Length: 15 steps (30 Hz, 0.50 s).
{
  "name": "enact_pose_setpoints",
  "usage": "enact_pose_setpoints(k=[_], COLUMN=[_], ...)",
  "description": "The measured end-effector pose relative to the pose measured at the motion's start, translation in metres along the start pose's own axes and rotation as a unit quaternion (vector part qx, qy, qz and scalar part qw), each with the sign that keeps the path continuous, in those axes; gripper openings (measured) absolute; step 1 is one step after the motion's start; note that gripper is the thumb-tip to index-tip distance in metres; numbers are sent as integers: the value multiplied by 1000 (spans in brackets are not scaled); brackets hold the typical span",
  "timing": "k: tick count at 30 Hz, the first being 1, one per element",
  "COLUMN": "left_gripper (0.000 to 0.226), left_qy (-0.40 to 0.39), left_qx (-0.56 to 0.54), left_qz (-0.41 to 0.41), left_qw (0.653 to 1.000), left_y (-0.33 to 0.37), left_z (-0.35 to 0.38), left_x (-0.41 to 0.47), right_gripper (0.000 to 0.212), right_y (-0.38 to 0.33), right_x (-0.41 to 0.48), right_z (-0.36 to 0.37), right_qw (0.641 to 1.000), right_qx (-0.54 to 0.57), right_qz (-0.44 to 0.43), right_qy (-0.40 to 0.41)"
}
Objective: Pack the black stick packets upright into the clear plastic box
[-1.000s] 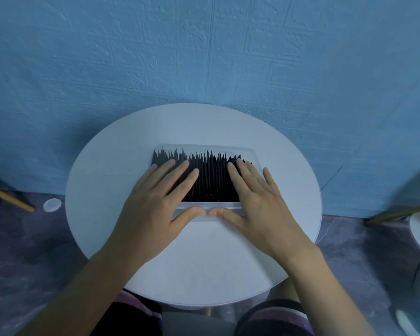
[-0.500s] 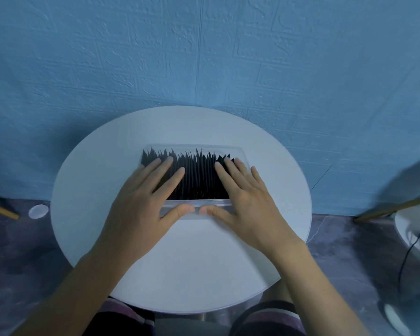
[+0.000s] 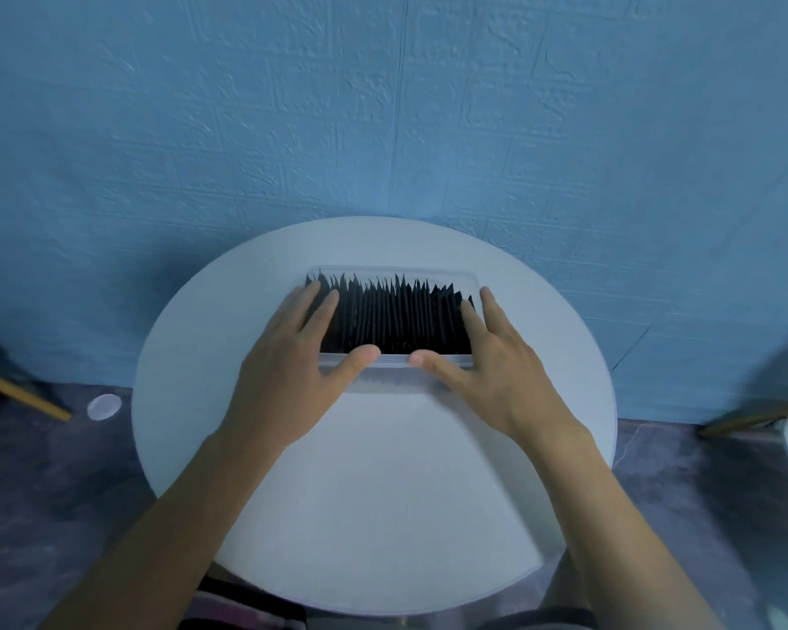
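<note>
Looking down, we see the round tabletop [image 3: 383, 493] bearing the clear plastic box [image 3: 394, 380], packed with upright black stick packets [image 3: 396, 320]; our left hand [image 3: 292, 370] and right hand [image 3: 492, 370] lie flat on its two ends, fingers straight, thumbs touching the near rim.

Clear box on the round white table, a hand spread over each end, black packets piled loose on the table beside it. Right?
Not quite. The head view shows the black stick packets standing upright inside the clear plastic box, not loose beside it. The rest holds: the box sits on the round white table, with the left hand and right hand spread over its ends.
</note>
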<state>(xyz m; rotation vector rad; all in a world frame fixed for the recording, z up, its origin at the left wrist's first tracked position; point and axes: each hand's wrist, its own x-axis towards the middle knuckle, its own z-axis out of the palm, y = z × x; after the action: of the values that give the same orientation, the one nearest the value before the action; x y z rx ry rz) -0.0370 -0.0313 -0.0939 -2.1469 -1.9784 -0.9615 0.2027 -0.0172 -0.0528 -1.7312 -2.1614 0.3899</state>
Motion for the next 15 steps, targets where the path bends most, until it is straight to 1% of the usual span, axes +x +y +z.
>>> enact_pose_setpoints(k=[4,6,11,15], left_gripper=[106,109,105,103], left_qy=[-41,-50,-42,-60], left_qx=[-2,7,21,29], left_qz=[-58,-62,-50,-50], left_qw=[997,997,998,997], left_y=[4,2,-8,-9], left_z=[2,3,14,14], left_x=[20,30,47,53], right_gripper=[106,105,110,112], right_y=[3,5,11,12], right_x=[21,30,55,66], right_z=[1,2,8,6], right_qw=[1000,1000,999,999], right_qx=[-2,-9,-17,-6], right_qz=[-3,-8,-18,-26], right_qy=[14,22,35,24])
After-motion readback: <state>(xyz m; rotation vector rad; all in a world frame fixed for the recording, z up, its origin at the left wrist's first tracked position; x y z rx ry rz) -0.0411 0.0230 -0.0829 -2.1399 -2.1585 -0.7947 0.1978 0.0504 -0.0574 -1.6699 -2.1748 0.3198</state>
